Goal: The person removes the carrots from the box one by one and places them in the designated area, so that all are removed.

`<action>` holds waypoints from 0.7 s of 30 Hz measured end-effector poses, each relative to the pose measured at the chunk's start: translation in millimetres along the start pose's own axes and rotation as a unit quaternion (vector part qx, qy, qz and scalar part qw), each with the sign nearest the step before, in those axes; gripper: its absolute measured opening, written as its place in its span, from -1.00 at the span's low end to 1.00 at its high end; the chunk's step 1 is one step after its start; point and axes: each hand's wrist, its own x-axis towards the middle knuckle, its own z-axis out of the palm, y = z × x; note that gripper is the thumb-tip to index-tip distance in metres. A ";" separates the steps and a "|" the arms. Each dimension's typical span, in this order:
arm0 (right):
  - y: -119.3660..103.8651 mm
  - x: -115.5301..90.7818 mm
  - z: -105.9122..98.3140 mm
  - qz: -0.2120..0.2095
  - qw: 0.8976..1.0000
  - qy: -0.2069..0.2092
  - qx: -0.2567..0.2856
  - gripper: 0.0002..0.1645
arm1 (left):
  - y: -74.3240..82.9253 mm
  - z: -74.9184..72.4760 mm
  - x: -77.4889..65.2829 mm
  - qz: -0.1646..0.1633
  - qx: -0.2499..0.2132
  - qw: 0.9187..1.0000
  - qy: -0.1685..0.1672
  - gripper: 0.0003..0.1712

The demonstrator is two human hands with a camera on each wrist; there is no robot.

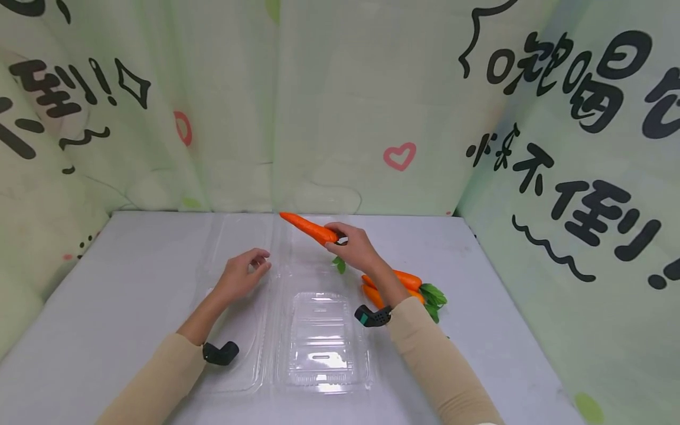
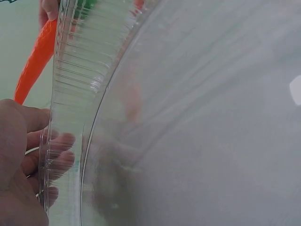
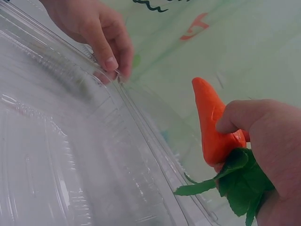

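My right hand [image 1: 355, 245] grips an orange carrot [image 1: 305, 226] near its leafy end. Its tip points left and away from me in the head view. Green leaves [image 3: 240, 183] hang below that hand in the right wrist view. My left hand [image 1: 241, 274] holds the rim of a clear plastic lid [image 2: 197, 141], thumb on one side and fingers seen through the plastic. That lid belongs to a hinged clear container; its ribbed half [image 1: 324, 342] lies on the table between my forearms. How far the lid is tilted is hard to tell.
Several more carrots [image 1: 408, 280] with green leaves [image 1: 434, 295] lie on the white table [image 1: 133, 283], partly hidden by my right forearm. A pale green printed curtain [image 1: 329, 106] surrounds the back and sides of the table.
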 end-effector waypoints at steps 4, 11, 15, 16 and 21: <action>1.2 1.2 0.1 0.004 1.000 0.000 0.001 -0.52 | -1.6 -0.5 0.3 0.003 -0.002 1.000 0.002 -0.66; 3.0 -0.4 0.0 0.007 1.000 0.002 0.007 -0.53 | -1.5 0.0 -1.5 0.002 -0.004 1.000 0.004 -0.66; 4.0 -1.8 -1.1 0.010 1.000 0.001 0.009 -0.52 | -1.0 -1.0 -1.9 0.009 -0.006 1.000 0.006 -0.66; 4.1 -2.1 -1.5 0.011 1.000 0.002 0.010 -0.52 | -0.8 -1.4 -1.9 0.010 -0.007 1.000 0.007 -0.66; 4.1 -3.0 -3.2 0.016 1.000 0.003 0.007 -0.51 | -1.1 -2.1 -1.7 0.010 -0.008 1.000 0.009 -0.66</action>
